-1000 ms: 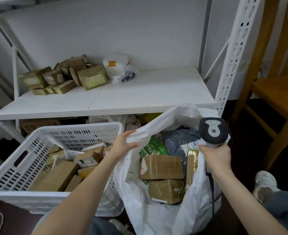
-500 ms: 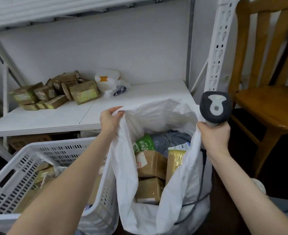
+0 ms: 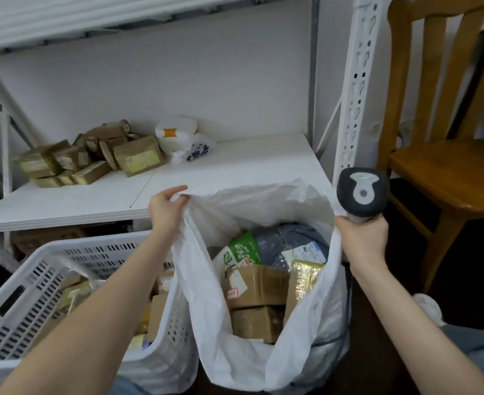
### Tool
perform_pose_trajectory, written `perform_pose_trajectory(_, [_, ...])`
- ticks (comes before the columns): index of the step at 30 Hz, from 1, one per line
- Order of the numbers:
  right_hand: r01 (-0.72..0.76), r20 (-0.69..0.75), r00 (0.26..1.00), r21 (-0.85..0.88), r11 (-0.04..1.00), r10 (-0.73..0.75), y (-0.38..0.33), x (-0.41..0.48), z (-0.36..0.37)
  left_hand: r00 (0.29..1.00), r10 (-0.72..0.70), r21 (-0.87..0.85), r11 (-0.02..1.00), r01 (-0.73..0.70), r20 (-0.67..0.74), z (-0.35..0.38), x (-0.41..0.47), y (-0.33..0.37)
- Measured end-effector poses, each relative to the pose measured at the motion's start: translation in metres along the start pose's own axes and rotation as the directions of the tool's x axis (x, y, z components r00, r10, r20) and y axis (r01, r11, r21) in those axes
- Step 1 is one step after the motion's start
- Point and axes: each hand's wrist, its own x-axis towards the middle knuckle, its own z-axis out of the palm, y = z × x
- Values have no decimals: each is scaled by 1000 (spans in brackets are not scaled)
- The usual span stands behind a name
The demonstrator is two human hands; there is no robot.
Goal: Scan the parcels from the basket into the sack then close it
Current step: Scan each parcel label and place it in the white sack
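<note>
Now sack [image 3: 235, 352] rim in L hand [image 3: 165, 208], R hand [image 3: 362, 238] w/ scanner [image 3: 362, 192].

parcel labels [image 3: 234, 293] blurred, nothing legible

**What I cannot make out from here**

My right hand [image 3: 362, 238] wraps the grip of the scanner [image 3: 362, 192], so I see only its head. My left forearm [image 3: 106, 309] covers much of the basket [image 3: 15, 323] and hides most of its load. In the sack [image 3: 235, 352], the top boxes [image 3: 256, 286] hide whatever lies beneath. Label print on the shelf parcels [image 3: 138, 159] is too blurred to read. The chair [image 3: 449, 172] runs off the top and right edges. A white shoe [image 3: 429, 307] is half hidden behind my right arm.
</note>
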Motion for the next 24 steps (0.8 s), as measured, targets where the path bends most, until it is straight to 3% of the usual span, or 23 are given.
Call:
perform_pose_trajectory(6, [-59, 28, 998, -150, 987, 64, 17, -5, -3, 997, -34, 71, 997, 39, -75, -1, 0, -26])
perform_pose_trajectory(10, [-20, 12, 1000, -17, 1000, 20, 2, 4, 0, 983, -21, 44, 999, 30, -184, 0, 25, -8])
perform_pose_trajectory(15, [-164, 100, 982, 20, 986, 162, 5, -15, 19, 1000, 20, 278, 960, -20, 1, 4, 6, -51])
perform_pose_trajectory(17, [-124, 135, 984, 62, 990, 115, -18, -19, 42, 1000, -2, 259, 966, 9, -27, 1, 8, -50])
perform_pose_trajectory(20, [14, 259, 963, 208, 978, -69, -76, -19, 82, 991, -15, 183, 982, 39, -132, -16, 33, -29])
perform_pose_trajectory(22, [82, 301, 942, 222, 972, -148, -89, -21, 94, 984, -16, 181, 982, 49, -175, -33, 40, -25])
perform_pose_trajectory(24, [78, 308, 943, 163, 984, -125, -72, -22, 91, 991, -26, 214, 975, 54, -133, -40, 36, -34])
